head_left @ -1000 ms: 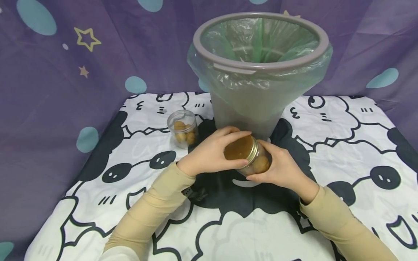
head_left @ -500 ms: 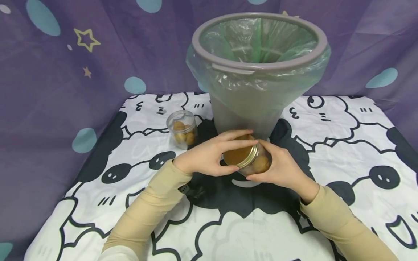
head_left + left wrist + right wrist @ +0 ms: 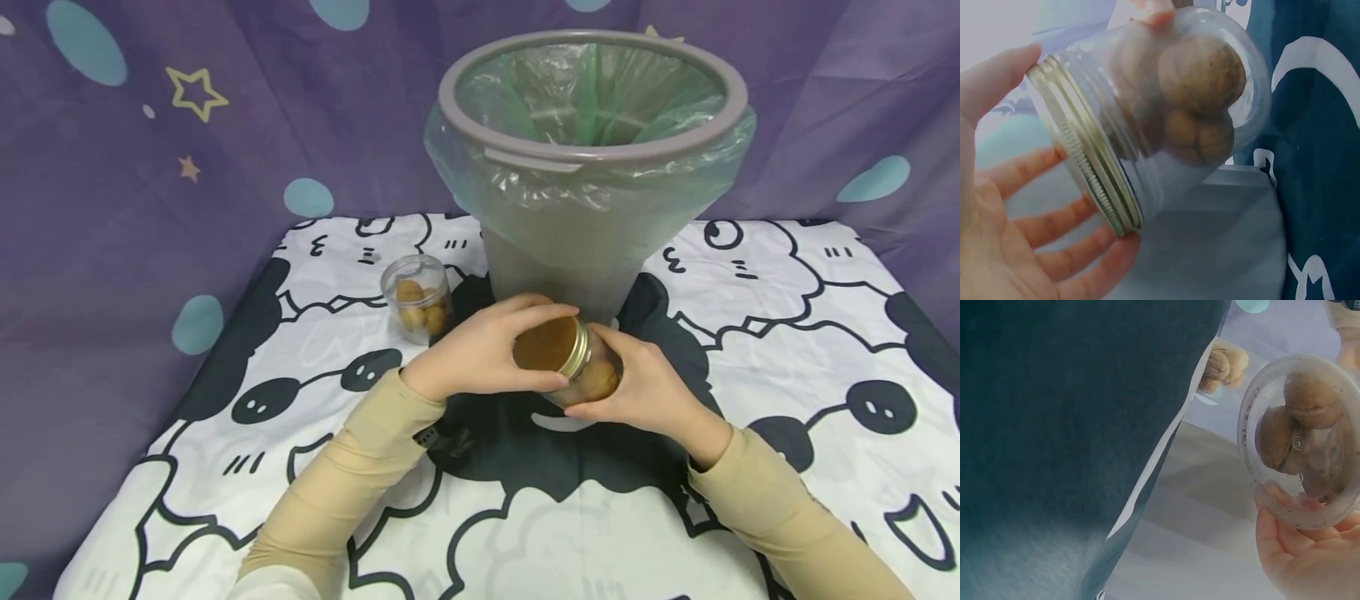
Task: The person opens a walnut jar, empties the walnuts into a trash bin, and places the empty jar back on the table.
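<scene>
- Gold at the lid [image 3: 1088, 147], apparently seated: if twisted free at this tilt, could let walnuts [image 3: 1200, 75] tumble onto the patterned cloth [image 3: 562, 533] in front of the bin [image 3: 547, 283].
- Could also spin uselessly, with the clear, smooth wall of the jar [image 3: 1169, 178] slipping round inside the right hand [image 3: 645, 379].
- Might come loose with a jerk after too hard a pull, striking the bin, apparently close behind.
- Held tilted in front of the bin, with the lid end turned toward the bin's left and the base toward its right.
- Clamped at the lid by the left hand [image 3: 495, 346]: thumb on one edge of the ridged rim, other fingers spread along the opposite edge.
- Clamped around the jar's body by the right hand, between thumb and fingers, with the base left visible.
- Well clear of the second jar [image 3: 399, 305], left of the bin.
</scene>
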A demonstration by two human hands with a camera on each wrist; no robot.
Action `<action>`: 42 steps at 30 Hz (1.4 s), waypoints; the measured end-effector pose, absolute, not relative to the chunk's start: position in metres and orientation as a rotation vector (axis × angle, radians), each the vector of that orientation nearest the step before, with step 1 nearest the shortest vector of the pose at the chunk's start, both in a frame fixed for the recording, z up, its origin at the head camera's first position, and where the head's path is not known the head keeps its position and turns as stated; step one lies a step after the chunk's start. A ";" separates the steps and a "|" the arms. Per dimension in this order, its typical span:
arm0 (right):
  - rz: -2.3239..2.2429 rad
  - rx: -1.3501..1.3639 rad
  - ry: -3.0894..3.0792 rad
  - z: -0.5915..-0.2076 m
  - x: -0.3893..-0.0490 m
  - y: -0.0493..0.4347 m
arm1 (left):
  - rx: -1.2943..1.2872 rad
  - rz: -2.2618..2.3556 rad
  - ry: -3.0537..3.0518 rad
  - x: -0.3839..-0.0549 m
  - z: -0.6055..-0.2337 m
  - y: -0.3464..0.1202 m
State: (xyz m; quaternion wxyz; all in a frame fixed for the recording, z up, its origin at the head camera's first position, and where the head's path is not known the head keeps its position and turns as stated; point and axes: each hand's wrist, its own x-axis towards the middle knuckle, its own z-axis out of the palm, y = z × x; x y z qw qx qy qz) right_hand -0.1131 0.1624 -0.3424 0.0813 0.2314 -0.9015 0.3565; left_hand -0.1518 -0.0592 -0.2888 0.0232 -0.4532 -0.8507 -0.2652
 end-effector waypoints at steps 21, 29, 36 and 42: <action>1.053 0.710 -2.700 -0.343 -0.110 0.162 | -1.792 -0.858 -2.450 -0.155 -0.289 -0.069; 1.073 0.688 -2.699 -0.343 -0.109 0.161 | -1.462 -0.812 -2.556 -0.148 -0.292 -0.061; 1.041 0.682 -2.661 -0.342 -0.109 0.160 | -1.078 -0.704 -2.694 -0.139 -0.293 -0.050; 1.037 0.678 -2.671 -0.340 -0.109 0.160 | -1.222 -0.743 -2.671 -0.142 -0.290 -0.058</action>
